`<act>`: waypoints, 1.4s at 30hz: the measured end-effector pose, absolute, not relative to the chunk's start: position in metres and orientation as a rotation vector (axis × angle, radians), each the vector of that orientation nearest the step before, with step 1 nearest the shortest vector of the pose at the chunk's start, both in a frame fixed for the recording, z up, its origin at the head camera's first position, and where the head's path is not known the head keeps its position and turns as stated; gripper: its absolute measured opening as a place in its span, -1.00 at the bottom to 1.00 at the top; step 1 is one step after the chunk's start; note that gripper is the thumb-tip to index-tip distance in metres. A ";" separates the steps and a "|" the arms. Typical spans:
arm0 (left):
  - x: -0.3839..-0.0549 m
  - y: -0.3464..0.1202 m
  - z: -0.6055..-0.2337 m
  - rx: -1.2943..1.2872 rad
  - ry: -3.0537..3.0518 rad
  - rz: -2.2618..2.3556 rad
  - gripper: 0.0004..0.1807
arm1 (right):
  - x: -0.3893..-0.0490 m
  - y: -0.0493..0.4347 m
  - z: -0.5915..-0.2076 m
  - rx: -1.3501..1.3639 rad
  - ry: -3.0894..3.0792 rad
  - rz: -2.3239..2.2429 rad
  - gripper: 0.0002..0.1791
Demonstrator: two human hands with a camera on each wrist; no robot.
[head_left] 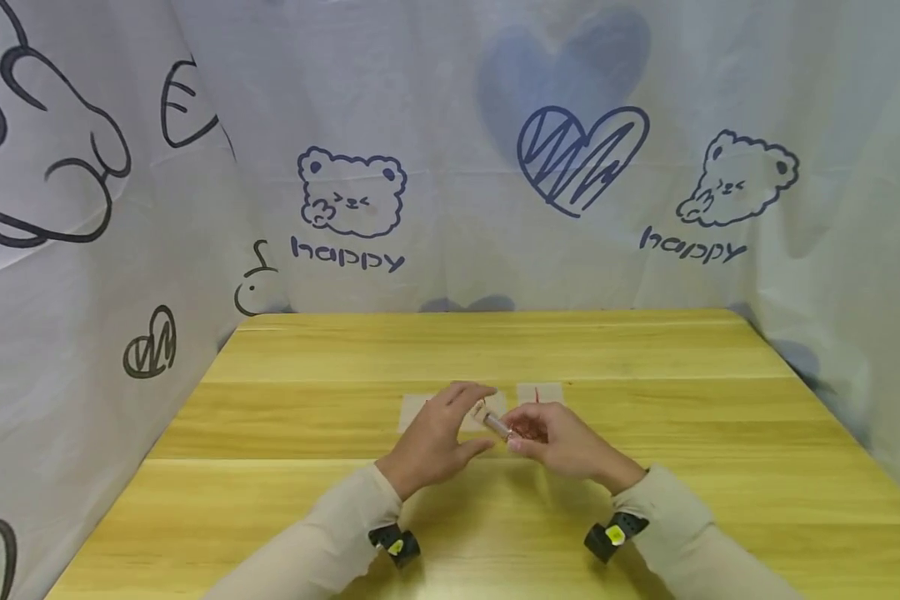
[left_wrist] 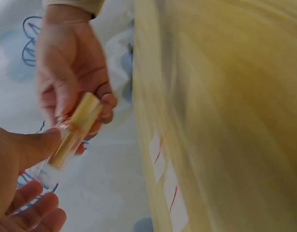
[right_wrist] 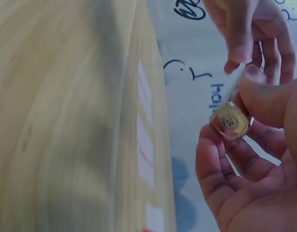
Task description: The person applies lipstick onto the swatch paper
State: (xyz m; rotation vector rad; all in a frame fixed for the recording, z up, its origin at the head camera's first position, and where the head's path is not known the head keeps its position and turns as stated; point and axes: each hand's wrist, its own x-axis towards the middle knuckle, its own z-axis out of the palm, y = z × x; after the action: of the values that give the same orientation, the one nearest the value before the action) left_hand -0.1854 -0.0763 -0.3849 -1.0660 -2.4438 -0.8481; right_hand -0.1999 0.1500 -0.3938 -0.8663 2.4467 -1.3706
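Note:
A small lipstick-like tube with a gold-coloured section and a clear end is held over the table. My right hand pinches it between thumb and fingers; its round gold end with a printed label faces the camera in the right wrist view. Close by, my left hand has its fingers spread around the clear end, thumb apart from the fingers. In the left wrist view the left thumb overlaps the tube. The right fingers hide part of it.
Pale paper pieces with red marks lie on the wooden table behind the hands: a left piece, a middle one partly hidden, and a right piece. White curtains with drawings stand behind and beside the table.

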 end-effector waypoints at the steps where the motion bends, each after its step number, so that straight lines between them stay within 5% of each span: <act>1: -0.187 -0.078 -0.384 -1.038 -2.466 -0.858 -0.36 | -0.201 0.151 -0.395 -0.844 2.453 -1.398 -0.71; 18: -0.213 -0.132 -0.400 -0.641 -2.951 -0.835 -0.43 | -0.241 0.205 -0.420 -0.409 2.877 -1.347 -0.62; 42: -0.214 -0.151 -0.419 -0.607 -3.185 -0.680 -0.59 | -0.254 0.234 -0.436 -0.274 2.996 -1.052 -0.75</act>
State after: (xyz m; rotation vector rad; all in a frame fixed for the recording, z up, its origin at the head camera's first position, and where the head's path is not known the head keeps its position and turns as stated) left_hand -0.2139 -0.1513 -0.4188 -0.6070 -3.1850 -0.6805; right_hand -0.2541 0.2340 -0.4358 -0.2742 2.9964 -1.0522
